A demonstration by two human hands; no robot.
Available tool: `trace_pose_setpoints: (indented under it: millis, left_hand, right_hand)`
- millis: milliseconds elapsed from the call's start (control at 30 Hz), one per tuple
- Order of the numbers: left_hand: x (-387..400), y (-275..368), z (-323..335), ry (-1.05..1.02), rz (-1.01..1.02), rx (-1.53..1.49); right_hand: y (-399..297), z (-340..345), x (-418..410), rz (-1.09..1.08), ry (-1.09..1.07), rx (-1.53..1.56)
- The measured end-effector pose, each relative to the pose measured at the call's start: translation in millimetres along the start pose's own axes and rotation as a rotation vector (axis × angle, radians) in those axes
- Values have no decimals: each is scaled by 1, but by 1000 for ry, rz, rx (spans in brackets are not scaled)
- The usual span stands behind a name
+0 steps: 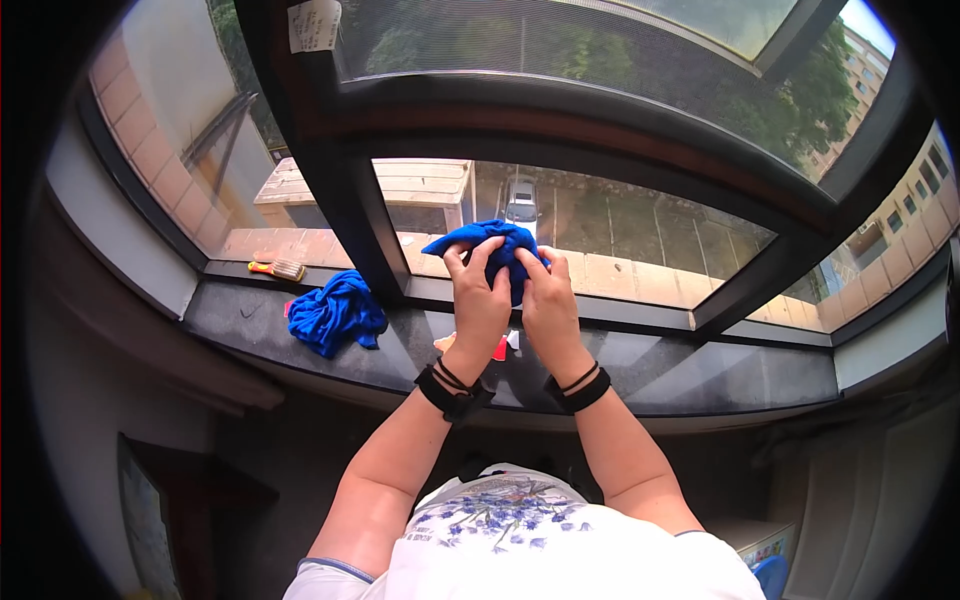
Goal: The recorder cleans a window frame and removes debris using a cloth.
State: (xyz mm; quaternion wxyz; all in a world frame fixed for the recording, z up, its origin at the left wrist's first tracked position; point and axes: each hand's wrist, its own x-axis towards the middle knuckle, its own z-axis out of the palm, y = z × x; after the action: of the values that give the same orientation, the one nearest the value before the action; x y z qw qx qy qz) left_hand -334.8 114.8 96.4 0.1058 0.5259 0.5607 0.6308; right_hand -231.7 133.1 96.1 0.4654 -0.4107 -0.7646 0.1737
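Both my hands grip one bunched blue cloth in front of the lower window pane, above the dark stone sill. My left hand has its fingers bent over the cloth's left part. On its right part are the fingers of my right hand. Whether the cloth touches the glass, I cannot tell. A second blue cloth lies crumpled on the sill to the left, with a bit of something red at its edge. Beyond it, a brush with a red and yellow handle rests by the window frame.
Under my forearms, a red piece and a white scrap lie on the sill. Dark frame bars divide the window. A paper with writing is stuck at the upper left. A curtain hangs at the right.
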Motion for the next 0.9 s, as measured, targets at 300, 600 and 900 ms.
trace_pose_setpoints:
  millis: [300, 600, 900]
  left_hand:
    - [31, 52, 23, 7, 232, -14]
    - [21, 47, 37, 13, 304, 95]
    - [-18, 14, 41, -129, 222, 191]
  right_hand:
    - [-27, -54, 37, -158, 199, -129]
    - [-14, -58, 30, -145, 212, -159]
    - [31, -40, -8, -20, 109, -32]
